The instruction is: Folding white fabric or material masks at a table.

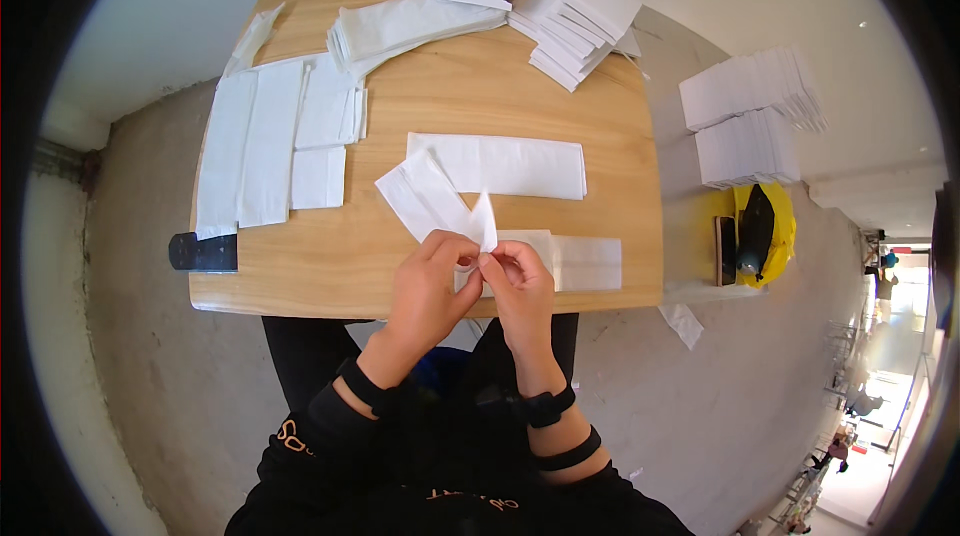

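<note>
Close together at the table's near edge, my left hand (pixel 428 288) and my right hand (pixel 522 291) pinch a small white folded piece (pixel 485 220). Its pointed corner stands up between my fingertips; its lower part is hidden behind them. Whether it is paper or thin cloth I cannot tell. Just beyond my left hand, a white folded strip (pixel 418 196) lies at a slant, overlapping a long white strip (pixel 520 166). Beside my right hand is a pale, slightly see-through strip (pixel 588 263), partly covered by that hand.
Long white folded strips (pixel 270 146) lie at the table's left, with more strips (pixel 405 26) behind. White envelope-like packets (pixel 585 26) are piled at the back right. Beyond the right edge are stacked white packets (pixel 745 116) and a yellow bag (pixel 778 236). A dark flat object (pixel 205 253) sits near left.
</note>
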Demonstrator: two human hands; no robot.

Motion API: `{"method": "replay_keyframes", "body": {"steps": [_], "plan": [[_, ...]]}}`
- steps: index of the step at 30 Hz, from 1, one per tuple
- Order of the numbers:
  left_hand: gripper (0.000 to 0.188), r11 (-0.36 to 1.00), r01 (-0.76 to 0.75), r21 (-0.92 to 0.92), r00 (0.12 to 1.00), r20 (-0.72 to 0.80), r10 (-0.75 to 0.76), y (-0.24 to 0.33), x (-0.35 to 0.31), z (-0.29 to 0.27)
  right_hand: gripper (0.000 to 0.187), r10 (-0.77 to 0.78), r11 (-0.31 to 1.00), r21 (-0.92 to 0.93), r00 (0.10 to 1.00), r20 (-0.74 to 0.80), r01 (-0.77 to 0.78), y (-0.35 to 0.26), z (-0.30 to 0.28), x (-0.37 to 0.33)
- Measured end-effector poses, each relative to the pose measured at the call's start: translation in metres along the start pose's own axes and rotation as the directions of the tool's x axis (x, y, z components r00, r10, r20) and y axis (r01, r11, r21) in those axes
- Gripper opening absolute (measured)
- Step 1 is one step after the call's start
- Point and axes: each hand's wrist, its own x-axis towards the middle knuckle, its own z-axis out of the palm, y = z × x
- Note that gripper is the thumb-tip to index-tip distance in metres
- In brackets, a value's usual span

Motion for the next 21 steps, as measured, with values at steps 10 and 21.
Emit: {"method": "replay_keyframes", "body": {"steps": [10, 21], "plan": [[0.016, 0.992, 0.066, -0.103, 0.997, -0.041, -0.071, 0.002, -0.015, -0.007, 0.009, -0.183, 0.960, -0.216, 0.983, 0.011, 0.181, -0.002, -0.001, -0.019], [0.007, 0.983, 0.132, -0.128, 0.990, -0.035, -0.138, 0.003, -0.020, -0.010, 0.007, -0.186, 0.938, -0.302, 0.982, -0.016, 0.173, -0.005, -0.002, -0.026]]}}
